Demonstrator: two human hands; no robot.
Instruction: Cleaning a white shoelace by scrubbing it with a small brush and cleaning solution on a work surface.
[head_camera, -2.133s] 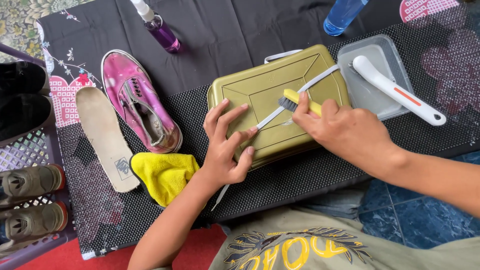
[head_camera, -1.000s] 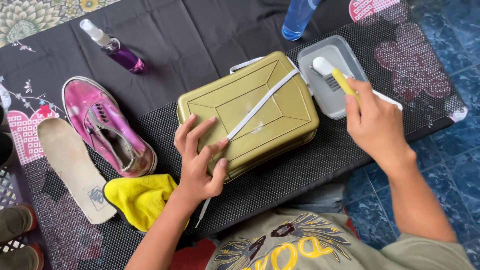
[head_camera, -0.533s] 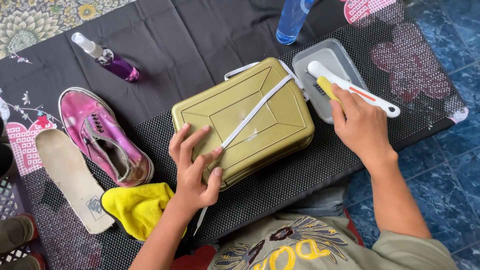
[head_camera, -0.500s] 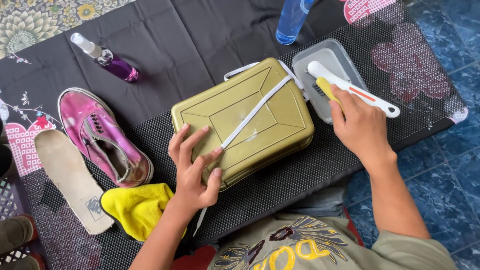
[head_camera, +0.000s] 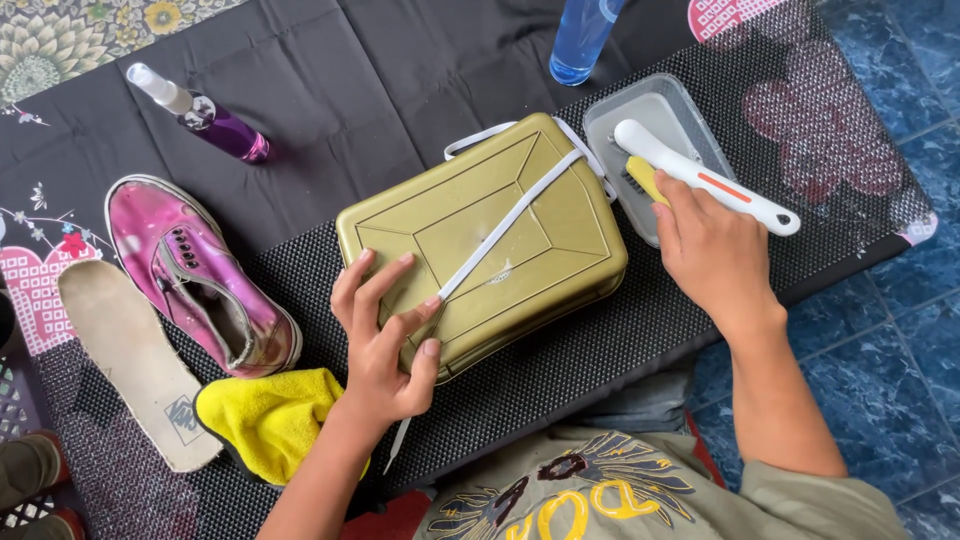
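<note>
Head view, landmark: the gold metal case (head_camera: 482, 243), lying flat on the black mesh mat (head_camera: 620, 340) right in front of me.

Left hand: my left hand (head_camera: 385, 340) rests on the case's near-left corner, fingers spread flat rather than closed, pressing down the white shoelace (head_camera: 510, 225).

Shoelace: it runs on a slant across the case lid, from under my fingertips up to the far-right corner; its loose end hangs off the near edge below my wrist.

Right hand: my right hand (head_camera: 712, 250) is just right of the case, fingers curled around the yellow brush (head_camera: 646, 179), whose tip pokes out above my knuckles.

Tray: the clear plastic tray (head_camera: 660, 120) sits touching the case's far-right corner; the yellow brush reaches into it.

White brush: a white-handled brush (head_camera: 700, 176) with an orange stripe lies across the tray, its handle sticking out past the tray's right rim.

Left of the case: a pink shoe (head_camera: 200, 275) lies on its side, with a pale insole (head_camera: 130, 365) farther left and a yellow cloth (head_camera: 268, 420) near my left forearm.

Beyond the case: a purple spray bottle (head_camera: 205, 112) lies on the black cloth to the far left; a blue bottle (head_camera: 582, 38) stands just beyond the tray.
</note>
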